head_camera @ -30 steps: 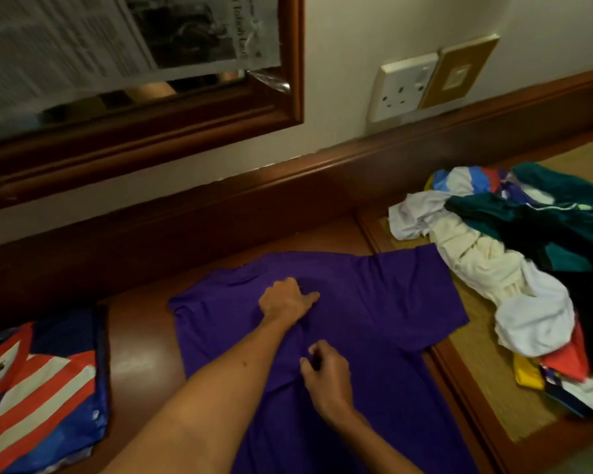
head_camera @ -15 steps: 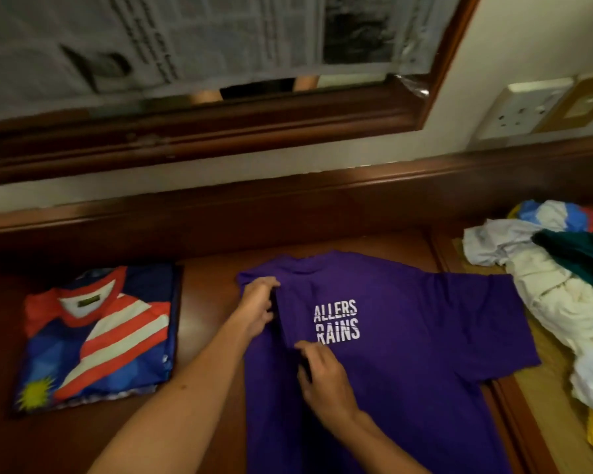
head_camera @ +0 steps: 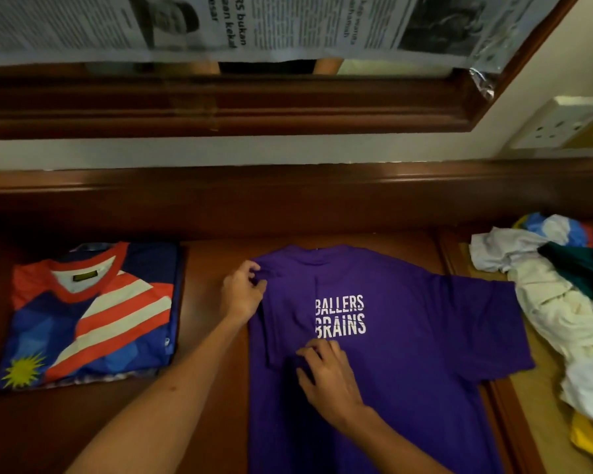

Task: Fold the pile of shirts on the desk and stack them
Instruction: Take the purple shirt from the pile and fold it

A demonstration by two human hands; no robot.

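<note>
A purple shirt (head_camera: 425,330) with white lettering lies flat in the middle of the brown desk (head_camera: 213,336). Its left side is folded inward over the body; its right sleeve is spread out. My left hand (head_camera: 242,294) pinches the folded edge near the shoulder. My right hand (head_camera: 326,378) rests on the fold lower down, fingers curled on the cloth just below the lettering. At the left lies a folded blue shirt with red and white stripes (head_camera: 89,316). A pile of unfolded shirts (head_camera: 555,302) sits at the right.
A wooden ledge (head_camera: 288,186) runs along the back of the desk, under a framed mirror (head_camera: 220,107) covered with newspaper. A wall socket (head_camera: 558,124) is at the upper right. The pile rests on a tan inset panel (head_camera: 545,405).
The view swung left, bringing the folded striped shirt into view. The purple shirt's left fold has been pulled further left, uncovering the full lettering; both hands moved with it.
</note>
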